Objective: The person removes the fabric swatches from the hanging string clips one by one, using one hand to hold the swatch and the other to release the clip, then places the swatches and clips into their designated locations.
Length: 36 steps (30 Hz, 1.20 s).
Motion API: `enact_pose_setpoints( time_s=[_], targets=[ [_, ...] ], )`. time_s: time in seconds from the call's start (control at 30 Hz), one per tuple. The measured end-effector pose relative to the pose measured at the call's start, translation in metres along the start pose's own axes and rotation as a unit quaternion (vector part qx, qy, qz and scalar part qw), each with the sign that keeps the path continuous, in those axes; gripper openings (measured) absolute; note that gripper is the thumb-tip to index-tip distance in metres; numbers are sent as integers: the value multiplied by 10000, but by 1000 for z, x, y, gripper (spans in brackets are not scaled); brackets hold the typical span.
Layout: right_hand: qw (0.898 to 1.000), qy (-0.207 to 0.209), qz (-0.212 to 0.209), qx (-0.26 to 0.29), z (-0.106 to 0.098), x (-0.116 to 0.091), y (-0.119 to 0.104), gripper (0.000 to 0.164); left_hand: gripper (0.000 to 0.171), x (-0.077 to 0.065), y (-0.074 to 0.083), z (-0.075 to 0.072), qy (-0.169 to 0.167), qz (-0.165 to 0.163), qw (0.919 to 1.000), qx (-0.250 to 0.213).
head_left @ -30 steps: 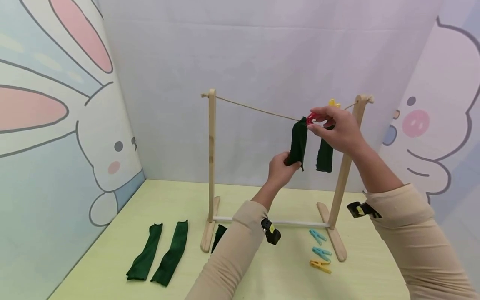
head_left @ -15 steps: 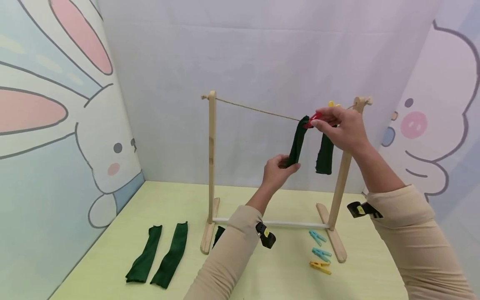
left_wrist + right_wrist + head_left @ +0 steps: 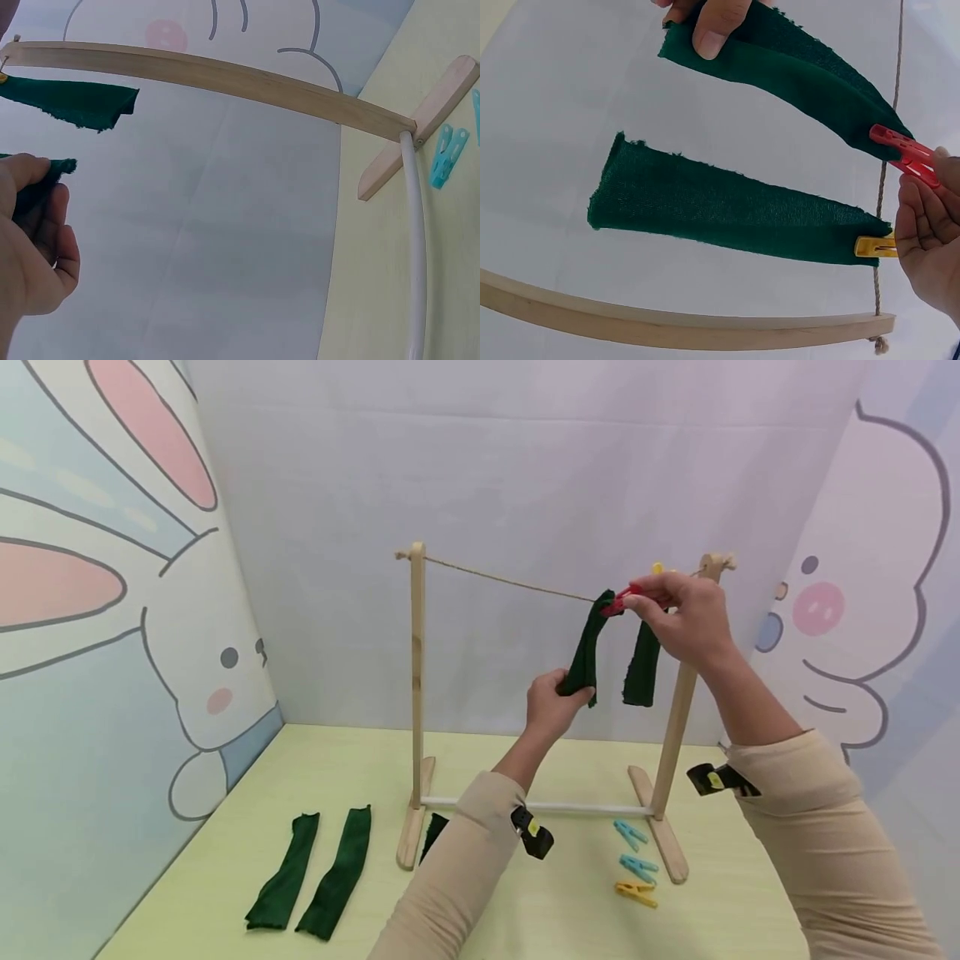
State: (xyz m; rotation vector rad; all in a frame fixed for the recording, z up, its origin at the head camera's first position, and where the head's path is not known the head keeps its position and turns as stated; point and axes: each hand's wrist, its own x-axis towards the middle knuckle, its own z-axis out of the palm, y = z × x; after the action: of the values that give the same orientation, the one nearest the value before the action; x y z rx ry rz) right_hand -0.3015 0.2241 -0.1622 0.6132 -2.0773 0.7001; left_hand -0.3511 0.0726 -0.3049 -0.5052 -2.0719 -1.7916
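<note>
In the head view, my left hand (image 3: 551,706) pinches the lower end of a dark green cloth strip (image 3: 583,652) between thumb and fingers. The strip's upper end lies at the rope (image 3: 510,581). My right hand (image 3: 693,618) pinches a red clothespin (image 3: 911,163), whose jaws sit over the upper end of the strip in the right wrist view. Beside it a second green strip (image 3: 727,199) hangs, held at the top by a yellow clothespin (image 3: 868,247). In the left wrist view, the left thumb and fingers grip the strip's ragged end (image 3: 61,166).
Wooden posts (image 3: 417,677) and a white crossbar (image 3: 592,808) carry the rope. Two light blue clothespins (image 3: 637,867) and a yellow clothespin (image 3: 636,893) lie by the right foot. Green strips (image 3: 337,872) lie on the table at left; another (image 3: 433,835) is partly behind the left sleeve.
The red clothespin has tilted and now sits over the strip's upper end. The strip has twisted narrower, and its lower end has shifted slightly left with my left hand.
</note>
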Motion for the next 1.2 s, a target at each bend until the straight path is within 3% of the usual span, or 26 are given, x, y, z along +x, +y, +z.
enact_pose_setpoints(
  time_s=[0.13, 0.33, 0.57, 0.83, 0.93, 1.2],
  targets=[
    [9991, 393, 53, 141, 5, -1, -2, 21, 13, -7, -1, -9, -125, 9, 9992, -387],
    [9940, 840, 515, 465, 8, -1, -8, 22, 18, -21, 1, -20, -328, 71, 9944, -1002],
    [9850, 1314, 661, 903, 6, 2, -9, 20, 19, -29, 8, -25, -631, 285, 9907, -1175],
    [9688, 1832, 1189, 1175, 2, -5, -2, 22, 20, -42, 10, -31, -1063, 413, 9827, -1456],
    [9666, 1842, 1255, 1269, 2, -10, 1, 22, 22, -46, 6, -35, -1211, 382, 9794, -1568],
    [9749, 1390, 1199, 1259, 2, -47, 5, 24, 22, -62, -2, -50, -1232, -69, 9847, -1233]
  ],
)
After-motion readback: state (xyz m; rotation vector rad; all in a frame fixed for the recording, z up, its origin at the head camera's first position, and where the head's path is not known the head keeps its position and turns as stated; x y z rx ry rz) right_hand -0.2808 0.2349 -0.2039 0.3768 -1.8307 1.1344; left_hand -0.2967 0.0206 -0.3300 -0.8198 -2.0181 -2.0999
